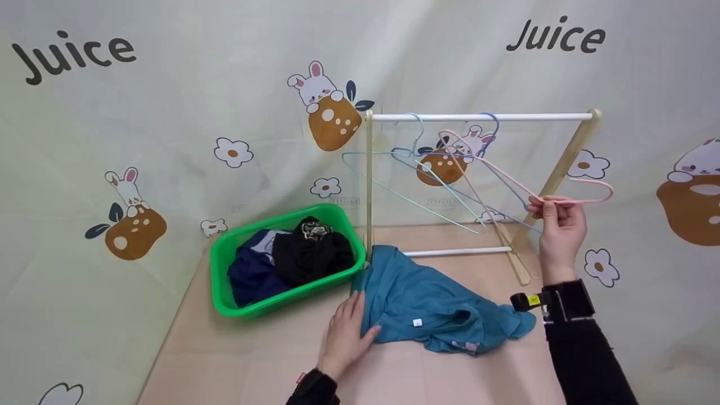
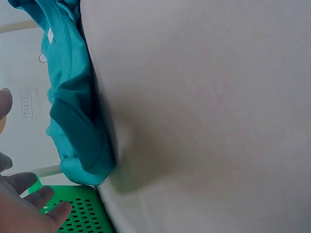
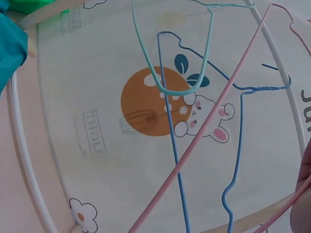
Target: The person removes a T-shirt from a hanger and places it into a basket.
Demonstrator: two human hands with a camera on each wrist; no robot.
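Note:
My right hand (image 1: 562,239) is raised in front of the right end of the rack, pinching a pink wire hanger (image 1: 512,180) by the neck below its hook. The hanger is tipped sideways, hook to the right; its long pink bar (image 3: 194,141) crosses the right wrist view. A crumpled teal garment (image 1: 416,292) with a small white tag and a pink print lies on the table. Against its left edge is my left hand (image 1: 346,337), fingers extended. In the left wrist view its fingers (image 2: 39,196) are spread apart.
A small rack with a white top rail (image 1: 551,117) and wooden legs carries a mint hanger (image 1: 416,140) and a blue hanger (image 1: 495,126). On its left stands a green basket (image 1: 216,281) holding dark clothes (image 1: 304,259). A printed curtain (image 1: 225,95) surrounds the table.

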